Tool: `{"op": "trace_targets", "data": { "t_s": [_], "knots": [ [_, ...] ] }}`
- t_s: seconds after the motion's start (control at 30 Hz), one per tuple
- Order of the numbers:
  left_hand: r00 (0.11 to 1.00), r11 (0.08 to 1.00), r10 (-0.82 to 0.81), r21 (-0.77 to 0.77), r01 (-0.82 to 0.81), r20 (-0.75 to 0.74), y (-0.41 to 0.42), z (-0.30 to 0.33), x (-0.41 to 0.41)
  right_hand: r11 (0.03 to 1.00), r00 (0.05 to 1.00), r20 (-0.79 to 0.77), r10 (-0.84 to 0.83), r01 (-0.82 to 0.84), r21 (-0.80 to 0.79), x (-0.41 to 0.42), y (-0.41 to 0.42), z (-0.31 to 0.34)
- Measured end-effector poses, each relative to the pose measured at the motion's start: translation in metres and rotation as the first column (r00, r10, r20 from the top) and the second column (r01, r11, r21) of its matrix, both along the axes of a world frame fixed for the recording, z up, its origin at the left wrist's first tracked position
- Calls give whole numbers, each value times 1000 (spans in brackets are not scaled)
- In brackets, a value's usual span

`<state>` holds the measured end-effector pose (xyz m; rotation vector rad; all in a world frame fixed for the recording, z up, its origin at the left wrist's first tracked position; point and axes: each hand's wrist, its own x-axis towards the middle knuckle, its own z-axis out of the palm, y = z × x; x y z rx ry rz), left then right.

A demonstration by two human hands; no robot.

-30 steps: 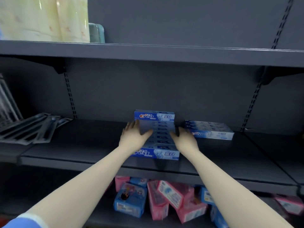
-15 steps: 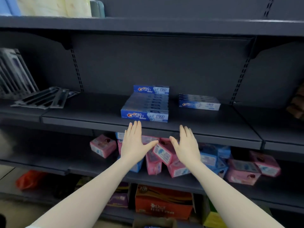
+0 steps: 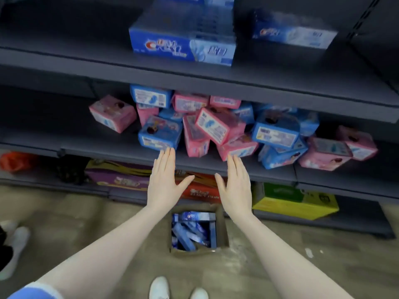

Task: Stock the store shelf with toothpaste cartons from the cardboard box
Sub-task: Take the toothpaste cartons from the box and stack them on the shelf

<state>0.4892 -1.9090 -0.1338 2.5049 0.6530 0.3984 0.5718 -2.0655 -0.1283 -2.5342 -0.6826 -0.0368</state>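
- Looks like the in-between step here: both hands are empty and held out over the cardboard box [image 3: 198,231] on the floor, so I'd guess the next grab of cartons is about to start.
- Left hand [image 3: 165,182] has straight fingers, thumb out, grip released, holding nothing. Right hand [image 3: 236,184] is the same deal, flat and released.
- The box sits open between the forearms, right in front of the bottom shelf, with blue toothpaste cartons [image 3: 190,231] lying jumbled inside at all angles.
- Up top, a block of stocked toothpaste cartons [image 3: 183,37] sits on the upper shelf [image 3: 64,59], and a smaller stack [image 3: 295,33] is just beside it on the right.
- Next move probably means bending down and reaching into the box. Since the cartons are jumbled, I'd think they need squaring up before lifting a bunch.
- The shelving is dark grey metal. The middle shelf [image 3: 97,147] has a messy heap of pink and blue packs [image 3: 216,126].
- The bottom level holds a purple box [image 3: 118,175], a red one partly behind the hands, and a yellow-green box [image 3: 295,199].
- The floor [image 3: 75,223] is greyish-beige and a bit scuffed, with white shoes [image 3: 159,288] at the bottom edge. The whole view is blurry.
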Motion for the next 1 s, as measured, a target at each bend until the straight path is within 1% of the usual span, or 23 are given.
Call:
{"op": "trace_targets", "data": {
  "t_s": [0.23, 0.37, 0.5, 0.6, 0.67, 0.83, 0.9, 0.93, 1.0],
  "knots": [
    [989, 992, -34, -129, 15, -145, -8, -104, -6, 996, 983, -182, -17, 0, -92, -13, -3, -114],
    [975, 988, -53, -153, 20, -215, -13, -179, -8, 990, 962, -269, -55, 18, -138, -19, -9, -186],
    [954, 981, -115, -185, 65, -278, -23, -264, -12, 983, 937, -344, -62, -2, -184, -22, -14, -268],
    [923, 974, -183, -193, 122, -340, -38, -325, -18, 972, 908, -408, -98, 0, -235, -24, -19, -328],
    [900, 973, -196, -192, 129, -389, -47, -362, -20, 961, 879, -462, -119, -16, -278, -23, -24, -365],
    [816, 972, -225, -178, 152, -533, -51, -439, -14, 926, 782, -590, -200, -46, -375, -15, -36, -437],
    [786, 971, -232, -181, 155, -572, -51, -462, -11, 908, 714, -643, -277, -24, -417, -11, -40, -459],
    [791, 973, -222, -179, 144, -570, -52, -470, -10, 899, 663, -675, -326, -5, -439, -8, -40, -469],
    [861, 980, -155, -188, 70, -484, -56, -483, -4, 884, 546, -731, -410, 43, -465, -2, -38, -486]
  ]
}}
